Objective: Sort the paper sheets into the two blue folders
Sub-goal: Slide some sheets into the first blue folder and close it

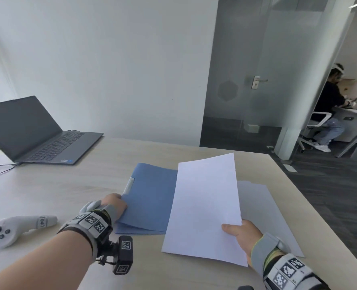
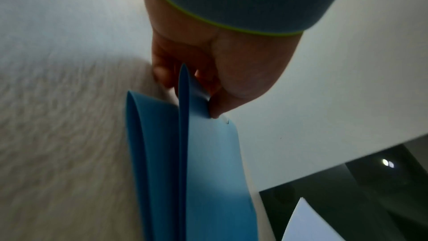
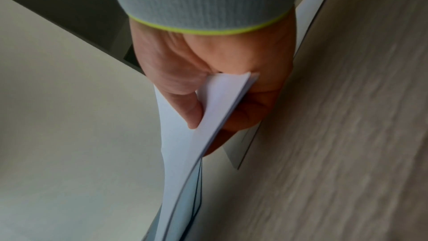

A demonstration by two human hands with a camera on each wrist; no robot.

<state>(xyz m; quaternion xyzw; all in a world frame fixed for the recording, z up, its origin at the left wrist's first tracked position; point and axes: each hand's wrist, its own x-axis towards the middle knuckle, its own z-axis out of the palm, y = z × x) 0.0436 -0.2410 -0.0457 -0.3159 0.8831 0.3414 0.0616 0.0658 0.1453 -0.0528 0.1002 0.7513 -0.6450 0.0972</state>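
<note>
Right hand [image 1: 243, 234] pinches paper sheets [image 1: 204, 206], long axis running away.

Left hand [image 1: 112, 206] grips near corner of blue folder [image 1: 150, 197] on surface [image 1: 69, 191]. Right hand [image 1: 242, 237] holds white sheets [image 1: 204, 206] raised, overlapping folder. Laptop [image 1: 37, 130] far left; controller [image 1: 16, 227] near left.

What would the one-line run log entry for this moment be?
left hand: lifts blue folder cover | right hand: pinches paper sheets above table | sheets not yet in folder
</note>
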